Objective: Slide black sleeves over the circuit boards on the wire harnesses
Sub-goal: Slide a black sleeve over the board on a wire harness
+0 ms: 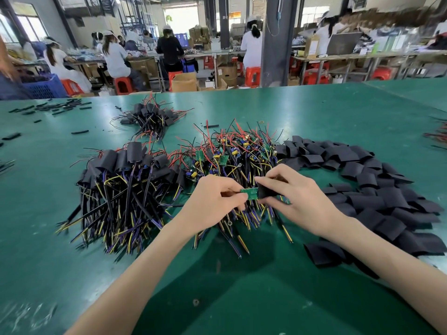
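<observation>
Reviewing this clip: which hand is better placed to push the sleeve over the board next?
Right. The right hand grips the black sleeve, held right against the circuit board, while the left hand pinches that board, probably just steadying it.

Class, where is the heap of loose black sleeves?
Head view: the heap of loose flat black sleeves lies on the green table's right side, right of the pile of unsleeved wire harnesses, beside the right hand.

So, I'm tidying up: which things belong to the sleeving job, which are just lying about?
Job: circuit board in left hand, black sleeve in right hand, bare harness pile, loose sleeve pile, sleeved harness pile.
Lying about: thin black tube pieces, small yellow ring.
</observation>
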